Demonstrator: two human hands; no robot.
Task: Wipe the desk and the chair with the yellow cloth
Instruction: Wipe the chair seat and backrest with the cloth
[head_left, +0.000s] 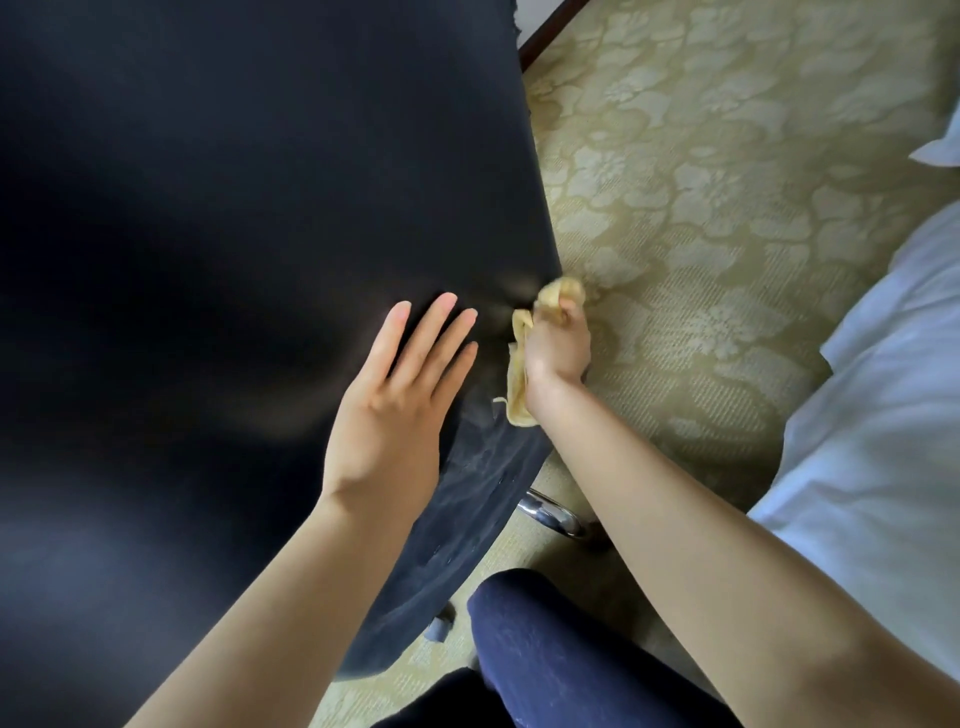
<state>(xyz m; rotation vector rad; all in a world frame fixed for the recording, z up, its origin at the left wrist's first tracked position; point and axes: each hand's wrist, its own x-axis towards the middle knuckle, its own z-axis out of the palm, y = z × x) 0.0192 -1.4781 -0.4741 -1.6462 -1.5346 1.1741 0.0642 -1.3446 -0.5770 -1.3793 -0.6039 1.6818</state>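
Braces the chair (208, 208) with left hand (395, 410) laid flat, fingers straight; clutches the yellow cloth (519, 384) bunched in right hand (558, 345) at the chair's right edge. Risks skidding off that edge toward the carpet (727, 208), or swivelling the chair with any slackening of that brace.

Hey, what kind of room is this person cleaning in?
Probably a hotel room or bedroom: white bedding at the right, patterned yellowish carpet, and the black chair, on a chrome base, that the right hand wipes with a yellow cloth.
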